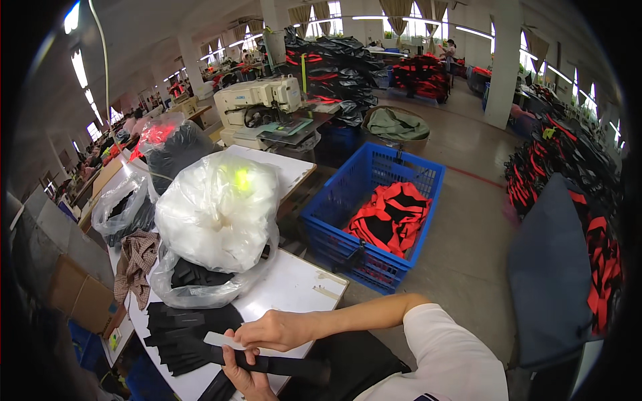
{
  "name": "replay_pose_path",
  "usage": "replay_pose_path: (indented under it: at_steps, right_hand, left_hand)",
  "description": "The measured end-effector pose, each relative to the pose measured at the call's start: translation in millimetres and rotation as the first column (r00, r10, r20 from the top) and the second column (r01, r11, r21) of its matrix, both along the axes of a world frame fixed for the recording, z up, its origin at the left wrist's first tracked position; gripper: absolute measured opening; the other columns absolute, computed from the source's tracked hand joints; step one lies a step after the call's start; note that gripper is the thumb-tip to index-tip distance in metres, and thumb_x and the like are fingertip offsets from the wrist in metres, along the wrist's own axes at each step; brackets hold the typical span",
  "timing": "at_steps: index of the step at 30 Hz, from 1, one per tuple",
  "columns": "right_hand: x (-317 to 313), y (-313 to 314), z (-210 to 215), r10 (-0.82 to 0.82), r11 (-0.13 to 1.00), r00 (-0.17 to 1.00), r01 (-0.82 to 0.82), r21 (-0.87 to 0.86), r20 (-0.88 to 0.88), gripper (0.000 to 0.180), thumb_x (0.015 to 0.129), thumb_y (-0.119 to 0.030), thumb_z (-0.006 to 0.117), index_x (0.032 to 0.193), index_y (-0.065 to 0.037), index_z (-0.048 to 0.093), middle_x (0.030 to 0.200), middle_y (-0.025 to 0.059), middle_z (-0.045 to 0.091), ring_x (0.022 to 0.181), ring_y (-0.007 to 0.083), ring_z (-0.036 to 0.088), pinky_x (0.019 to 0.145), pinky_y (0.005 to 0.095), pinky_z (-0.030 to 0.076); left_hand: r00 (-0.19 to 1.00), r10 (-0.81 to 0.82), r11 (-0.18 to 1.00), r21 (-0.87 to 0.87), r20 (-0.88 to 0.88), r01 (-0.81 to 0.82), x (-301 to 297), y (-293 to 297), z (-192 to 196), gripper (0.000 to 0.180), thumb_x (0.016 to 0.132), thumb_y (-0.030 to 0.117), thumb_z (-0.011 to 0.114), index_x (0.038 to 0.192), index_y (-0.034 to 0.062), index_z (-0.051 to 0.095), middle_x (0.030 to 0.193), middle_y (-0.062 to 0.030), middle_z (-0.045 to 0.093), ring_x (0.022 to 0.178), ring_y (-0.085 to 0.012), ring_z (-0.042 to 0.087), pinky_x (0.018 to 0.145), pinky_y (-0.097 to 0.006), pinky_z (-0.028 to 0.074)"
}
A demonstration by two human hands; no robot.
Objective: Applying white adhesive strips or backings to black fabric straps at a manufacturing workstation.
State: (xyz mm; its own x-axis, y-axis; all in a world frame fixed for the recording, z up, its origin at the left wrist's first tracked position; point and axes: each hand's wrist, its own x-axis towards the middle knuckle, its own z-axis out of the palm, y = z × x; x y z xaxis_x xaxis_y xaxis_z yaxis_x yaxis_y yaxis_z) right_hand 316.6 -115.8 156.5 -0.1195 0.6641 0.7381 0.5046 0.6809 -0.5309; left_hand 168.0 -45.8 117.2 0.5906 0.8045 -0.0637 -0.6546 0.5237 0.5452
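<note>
My right hand point(279, 331) is closed, its fingers pinching a flat white strip point(224, 341) against a black strap. Just below it, my left hand point(246, 375) wraps round the same black strap point(291, 367), whose free end runs off to the right over my dark-clothed lap. Several black strips point(177, 334) lie fanned in a pile on the white table point(294, 284), left of my hands. Beyond them sits a large clear plastic bag point(217, 207) of white pieces, one bright yellow patch showing through. The fingertips partly hide where strip and strap meet.
A blue crate point(394, 267) with red-and-black fabric pieces point(391, 217) stands right of the table. A sewing machine point(257, 103) is beyond the bag. A brown checked cloth point(136, 267) lies at the table's left. Stacked red-and-black goods point(555, 157) and a dark panel point(548, 274) stand at right.
</note>
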Motion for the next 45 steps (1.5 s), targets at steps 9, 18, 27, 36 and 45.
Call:
replay_pose_path:
  at_steps: [9, 18, 27, 36, 45]
  right_hand:
    - [-11, -8, -19, -0.107, 0.938, 0.936, -0.017, -0.346, -0.335, 0.03, 0.076, -0.018, 0.076, 0.075, 0.001, 0.052, 0.08, 0.011, 0.055, 0.084, 0.025, 0.065, 0.064, 0.0338, 0.05]
    - [1, -10, -30, -0.044, 0.759, 0.879, -0.279, -0.588, -0.474, 0.025, 0.079, -0.016, 0.077, 0.078, -0.004, 0.055, 0.074, 0.0023, 0.058, 0.066, 0.0097, 0.053, 0.055, 0.0248, 0.04]
    - [-23, -21, -34, -0.022, 0.779, 0.588, -0.496, -0.383, -0.809, 0.018, 0.082, -0.009, 0.073, 0.085, 0.002, 0.059, 0.079, 0.0059, 0.062, 0.068, 0.0101, 0.06, 0.062, 0.0248, 0.046]
    - [-17, -23, -24, -0.114, 0.877, 0.786, -0.208, -0.433, -0.608, 0.009, 0.08, -0.007, 0.073, 0.081, 0.0, 0.067, 0.08, 0.0039, 0.063, 0.077, 0.0099, 0.061, 0.072, 0.024, 0.048]
    - [4, -37, -11, -0.054, 0.77, 0.953, -0.15, -0.62, -0.298, 0.017, 0.07, -0.01, 0.081, 0.076, -0.002, 0.067, 0.074, 0.0035, 0.061, 0.067, 0.0117, 0.055, 0.06, 0.0258, 0.041]
  left_hand:
    - [0.976, 0.105, 0.971, 0.233, -0.19, -0.059, 2, -23, -5, 0.033, 0.084, 0.009, 0.063, 0.112, -0.0074, 0.055, 0.083, -0.0104, 0.059, 0.057, -0.0139, 0.054, 0.05, -0.023, 0.046]
    - [0.9, 0.289, 0.908, 0.391, -0.328, -0.149, -2, -28, -1, 0.014, 0.085, 0.005, 0.062, 0.094, -0.0054, 0.058, 0.069, -0.0057, 0.055, 0.046, -0.0092, 0.047, 0.044, -0.02, 0.039]
    - [0.908, 0.272, 0.862, 0.501, -0.319, -0.082, -7, -28, -2, 0.013, 0.088, 0.01, 0.062, 0.084, -0.0002, 0.054, 0.067, -0.0058, 0.054, 0.046, -0.0086, 0.045, 0.044, -0.019, 0.035]
    - [0.97, 0.22, 0.927, -0.288, -0.104, -0.241, -16, -11, 14, 0.039, 0.093, 0.044, 0.059, 0.078, 0.0095, 0.052, 0.063, 0.001, 0.04, 0.043, -0.0061, 0.034, 0.038, -0.018, 0.029]
    - [0.99, 0.128, 0.874, -0.478, 0.066, -0.082, -6, 2, 0, 0.048, 0.083, 0.053, 0.067, 0.066, 0.0135, 0.047, 0.06, 0.0033, 0.037, 0.045, -0.009, 0.032, 0.05, -0.026, 0.036]
